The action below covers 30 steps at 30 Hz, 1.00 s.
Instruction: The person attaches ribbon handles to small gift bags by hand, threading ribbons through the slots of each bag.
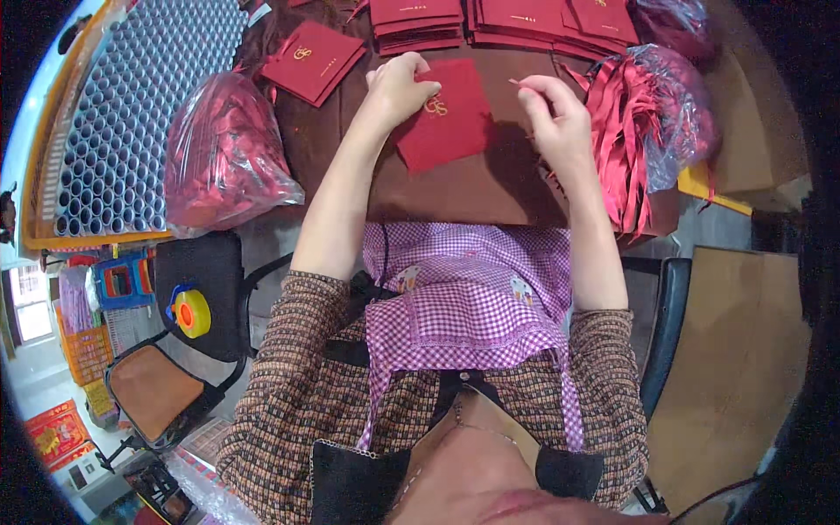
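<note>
A flat red square pouch (455,131) with a gold emblem lies tilted on the brown tabletop, under and beside my left hand (398,92). That hand is closed at the pouch's upper left edge, its thumb over the front face. To the right of the pouch, my right hand (558,114) is raised with thumb and forefinger pinched together. A thin pale-pink tip shows at those fingers, too small to name. Just right of this hand hangs a bundle of red ribbons (617,144) over the table edge.
Stacks of red pouches (416,26) line the far side; a smaller pile (315,61) sits at far left. Plastic bags of red material (227,149) flank the work spot. Left is a tray of round tubes (140,114). Chairs (201,297) and a cardboard sheet (731,367) stand around.
</note>
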Motion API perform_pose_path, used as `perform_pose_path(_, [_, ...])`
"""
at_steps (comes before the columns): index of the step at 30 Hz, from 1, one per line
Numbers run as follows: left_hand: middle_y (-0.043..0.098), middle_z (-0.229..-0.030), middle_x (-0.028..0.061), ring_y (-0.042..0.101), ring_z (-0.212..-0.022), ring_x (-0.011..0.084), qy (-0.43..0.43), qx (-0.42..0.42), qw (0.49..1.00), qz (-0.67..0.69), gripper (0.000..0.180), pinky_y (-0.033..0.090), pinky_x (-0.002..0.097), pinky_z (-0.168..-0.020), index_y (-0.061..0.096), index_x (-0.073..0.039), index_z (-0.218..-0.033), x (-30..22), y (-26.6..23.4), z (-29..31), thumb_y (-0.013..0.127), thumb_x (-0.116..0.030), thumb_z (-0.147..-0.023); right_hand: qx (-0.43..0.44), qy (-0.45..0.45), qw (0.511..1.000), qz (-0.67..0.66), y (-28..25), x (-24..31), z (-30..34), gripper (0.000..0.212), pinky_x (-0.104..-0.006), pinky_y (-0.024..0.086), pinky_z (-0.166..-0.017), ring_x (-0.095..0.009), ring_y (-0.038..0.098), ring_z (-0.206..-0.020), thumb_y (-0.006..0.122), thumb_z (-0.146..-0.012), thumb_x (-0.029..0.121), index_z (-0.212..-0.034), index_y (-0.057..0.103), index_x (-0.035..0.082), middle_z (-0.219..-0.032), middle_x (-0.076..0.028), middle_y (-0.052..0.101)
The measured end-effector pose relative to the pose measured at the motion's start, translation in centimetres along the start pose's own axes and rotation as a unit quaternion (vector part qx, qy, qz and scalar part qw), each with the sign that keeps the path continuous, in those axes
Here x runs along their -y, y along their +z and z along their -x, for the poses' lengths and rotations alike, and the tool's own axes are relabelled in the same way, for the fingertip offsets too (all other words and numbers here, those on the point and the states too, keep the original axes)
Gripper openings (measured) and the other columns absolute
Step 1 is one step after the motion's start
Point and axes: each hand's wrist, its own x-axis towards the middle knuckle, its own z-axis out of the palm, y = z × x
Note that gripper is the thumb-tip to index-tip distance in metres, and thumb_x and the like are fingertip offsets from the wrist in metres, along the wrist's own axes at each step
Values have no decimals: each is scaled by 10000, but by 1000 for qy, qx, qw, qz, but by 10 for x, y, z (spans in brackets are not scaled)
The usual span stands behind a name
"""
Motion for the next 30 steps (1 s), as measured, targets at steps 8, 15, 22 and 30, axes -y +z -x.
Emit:
perform_pose_path(8, [651,-739,51,566,-672,82,10,45,986,160,247,474,260,-626,646,39,-970,-32,-14,27,673,-100,-768,16,-178,962,205,22,29,11,62,-333,371,-726,-204,572,-744,622,-814,120,-828,586,71,-769,-43,602])
perform_pose_path(15, [656,-783,30,565,-717,66,29,54,974,218,246,472,240,-643,646,36,-996,-56,-31,42,662,-76,-777,-25,-202,950,238,21,34,9,63,-339,339,-764,-177,567,-723,635,-806,128,-815,588,88,-754,-20,599])
perform_pose_path(22, [663,-819,63,594,-742,102,38,54,953,294,256,485,256,-680,642,27,-1004,-65,-39,51,650,-65,-765,-41,-225,942,245,9,50,11,83,-349,340,-774,-187,560,-710,654,-777,113,-795,581,79,-734,-29,592])
perform_pose_path(30, [668,-765,101,605,-728,114,37,63,950,305,222,488,276,-683,648,21,-943,-75,-47,58,642,-76,-743,-31,-225,942,247,-2,60,15,85,-361,350,-796,-191,557,-699,659,-765,97,-783,579,73,-724,-35,589])
